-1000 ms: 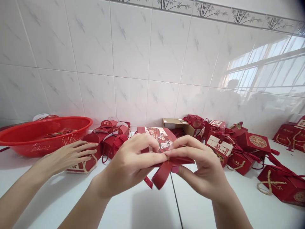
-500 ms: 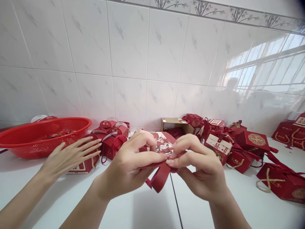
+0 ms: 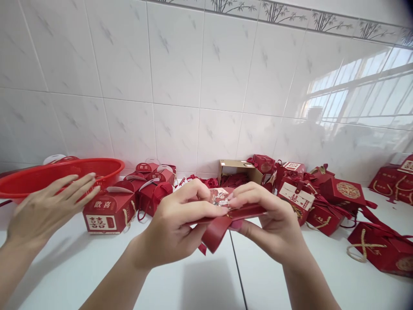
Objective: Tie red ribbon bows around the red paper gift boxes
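Above the table I hold a red cardboard gift box [image 3: 221, 195] with a printed picture on its upper face. From its near side a wide red band [image 3: 214, 234] curls down in a loop. My left hand [image 3: 180, 219] is closed on the box's left part, with the thumb along the top by the band. Opposite it, my right hand [image 3: 267, 221] pinches the near edge, fingers above and thumb below. Both hands' fingertips almost meet where the band joins the box. The far side of the box is mostly hidden behind my hands.
At left, another person's hand [image 3: 54, 202] is spread in front of a red plastic basket [image 3: 106, 165]. Beside it stands a red gift box [image 3: 109, 211] with a rope handle. A brown carton [image 3: 254, 172] is at the back; several red boxes [image 3: 342, 193] crowd the right.
The other person's hand has moved left, off the red box beside the basket. The box in my hands has tilted flatter, and my right thumb has shifted underneath its edge.
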The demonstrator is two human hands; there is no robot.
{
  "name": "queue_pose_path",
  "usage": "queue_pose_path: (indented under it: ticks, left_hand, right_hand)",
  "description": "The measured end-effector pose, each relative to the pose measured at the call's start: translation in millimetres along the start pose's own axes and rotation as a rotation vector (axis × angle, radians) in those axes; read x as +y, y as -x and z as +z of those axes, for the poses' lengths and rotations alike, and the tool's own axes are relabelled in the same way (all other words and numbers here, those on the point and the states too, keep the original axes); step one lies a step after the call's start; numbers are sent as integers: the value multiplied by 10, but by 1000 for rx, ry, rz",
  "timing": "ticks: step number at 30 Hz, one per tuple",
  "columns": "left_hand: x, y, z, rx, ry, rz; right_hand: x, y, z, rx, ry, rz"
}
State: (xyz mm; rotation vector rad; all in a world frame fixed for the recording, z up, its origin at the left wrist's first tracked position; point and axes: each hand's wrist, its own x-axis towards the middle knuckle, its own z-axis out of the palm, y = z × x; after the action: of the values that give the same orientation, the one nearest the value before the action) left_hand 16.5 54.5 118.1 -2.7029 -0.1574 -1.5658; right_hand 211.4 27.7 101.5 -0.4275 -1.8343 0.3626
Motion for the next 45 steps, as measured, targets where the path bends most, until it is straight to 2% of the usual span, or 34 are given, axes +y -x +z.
queue_pose_path:
  ticks: [6, 11, 14, 21, 28, 34, 45]
  left_hand:
    - [-3, 11, 91, 69, 12, -142]
    - [40, 27, 50, -18, 103, -321]
    - [60, 11, -5, -53, 144, -357]
    - [30, 15, -10, 54, 129, -427]
    - [29, -8, 31, 141, 60, -426]
    - [10, 0, 13, 121, 84, -428]
    - [46, -28, 29, 70, -4, -416]
  right_hand:
    - [59, 3, 22, 22, -165, 108]
    - [44, -1, 55, 50, -316, 336]
    - [41, 0, 70, 53, -351, 482]
    - [66, -14, 96, 22, -406, 632]
    - [68, -20, 173, 28, -472, 682]
    - [54, -31, 174, 7, -411, 660]
    - [46, -45, 185, -82, -292, 639]
